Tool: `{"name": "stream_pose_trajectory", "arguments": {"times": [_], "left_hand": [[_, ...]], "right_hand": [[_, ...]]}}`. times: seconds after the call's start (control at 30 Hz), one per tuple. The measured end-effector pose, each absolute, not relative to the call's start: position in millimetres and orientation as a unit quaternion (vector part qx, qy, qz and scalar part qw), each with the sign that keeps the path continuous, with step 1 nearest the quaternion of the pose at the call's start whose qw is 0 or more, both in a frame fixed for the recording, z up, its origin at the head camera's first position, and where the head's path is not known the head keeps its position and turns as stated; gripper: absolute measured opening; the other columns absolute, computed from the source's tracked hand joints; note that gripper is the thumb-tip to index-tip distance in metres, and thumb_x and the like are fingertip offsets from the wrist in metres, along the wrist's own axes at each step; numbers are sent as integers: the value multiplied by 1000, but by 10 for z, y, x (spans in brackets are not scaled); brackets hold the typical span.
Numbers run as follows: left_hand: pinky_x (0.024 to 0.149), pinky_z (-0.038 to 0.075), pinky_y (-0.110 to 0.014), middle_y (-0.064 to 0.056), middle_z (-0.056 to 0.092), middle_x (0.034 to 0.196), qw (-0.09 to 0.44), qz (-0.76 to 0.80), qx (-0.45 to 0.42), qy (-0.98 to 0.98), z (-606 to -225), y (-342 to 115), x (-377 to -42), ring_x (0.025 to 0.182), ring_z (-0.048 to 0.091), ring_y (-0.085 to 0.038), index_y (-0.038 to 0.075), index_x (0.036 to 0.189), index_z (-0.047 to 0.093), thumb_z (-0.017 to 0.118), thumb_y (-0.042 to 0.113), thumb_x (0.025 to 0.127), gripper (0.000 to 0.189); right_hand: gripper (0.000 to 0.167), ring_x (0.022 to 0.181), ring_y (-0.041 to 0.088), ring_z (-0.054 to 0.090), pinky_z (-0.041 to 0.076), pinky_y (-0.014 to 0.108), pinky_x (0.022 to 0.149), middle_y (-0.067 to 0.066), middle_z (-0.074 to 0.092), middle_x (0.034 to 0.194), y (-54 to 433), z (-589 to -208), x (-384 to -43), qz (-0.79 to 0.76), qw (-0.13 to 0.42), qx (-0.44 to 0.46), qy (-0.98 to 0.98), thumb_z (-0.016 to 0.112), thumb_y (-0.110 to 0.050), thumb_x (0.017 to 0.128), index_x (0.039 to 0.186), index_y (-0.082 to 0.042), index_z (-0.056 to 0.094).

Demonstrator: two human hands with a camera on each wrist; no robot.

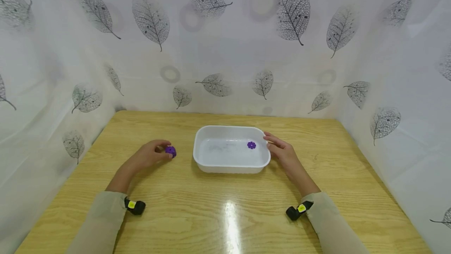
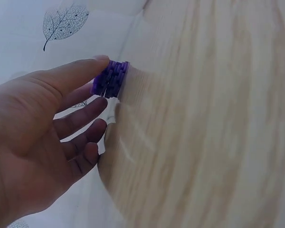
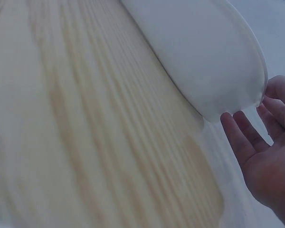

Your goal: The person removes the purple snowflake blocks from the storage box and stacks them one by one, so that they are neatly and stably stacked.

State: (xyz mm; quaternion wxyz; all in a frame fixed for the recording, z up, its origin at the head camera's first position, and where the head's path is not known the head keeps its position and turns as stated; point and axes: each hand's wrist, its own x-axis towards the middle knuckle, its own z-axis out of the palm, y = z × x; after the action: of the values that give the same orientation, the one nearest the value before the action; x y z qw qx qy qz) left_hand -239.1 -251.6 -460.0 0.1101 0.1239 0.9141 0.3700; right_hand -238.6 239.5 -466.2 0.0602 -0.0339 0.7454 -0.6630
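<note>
A short stack of purple flower-shaped discs (image 1: pixel 170 151) is pinched between the thumb and fingertips of my left hand (image 1: pixel 152 154), over the left part of the table. In the left wrist view the stack (image 2: pixel 111 79) shows several layers, with the other fingers (image 2: pixel 83 118) loosely bent below it. My right hand (image 1: pixel 286 157) holds the right end of a white rectangular tub (image 1: pixel 231 170). The right wrist view shows its fingertips against the outer wall of the tub (image 3: pixel 204 57) and one digit at the rim. One purple flower disc (image 1: pixel 251 145) lies inside the tub, toward its right end.
The wooden table (image 1: pixel 197 215) runs back to a pale curtain (image 1: pixel 225 46) printed with leaves, which also hangs along both sides. A dark wrist camera (image 1: pixel 135 206) sits on the left sleeve and another wrist camera (image 1: pixel 298 210) on the right.
</note>
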Motion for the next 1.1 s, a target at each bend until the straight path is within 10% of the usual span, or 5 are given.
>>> {"name": "stream_pose_trajectory", "arguments": {"times": [0.33, 1.1], "left_hand": [[78, 53, -40, -19, 48, 147, 62, 389, 132, 909, -4388, -2428, -2376, 115, 54, -36, 7, 146, 50, 67, 41, 97, 62], [89, 51, -38, -11, 61, 136, 101, 393, 264, 875, -4109, -847, -2774, 107, 59, -23, 9, 137, 60, 70, 31, 95, 48]], "right_hand": [[41, 150, 16, 33, 47, 12, 96, -6, 42, 159, 2388, -4647, -2374, -666, 58, -30, 744, 62, -23, 101, 138, -7, 60], [41, 151, 15, 31, 45, 13, 100, -6, 39, 160, 2387, -4645, -2377, -659, 57, -22, 749, 61, -22, 102, 140, -8, 59]]}}
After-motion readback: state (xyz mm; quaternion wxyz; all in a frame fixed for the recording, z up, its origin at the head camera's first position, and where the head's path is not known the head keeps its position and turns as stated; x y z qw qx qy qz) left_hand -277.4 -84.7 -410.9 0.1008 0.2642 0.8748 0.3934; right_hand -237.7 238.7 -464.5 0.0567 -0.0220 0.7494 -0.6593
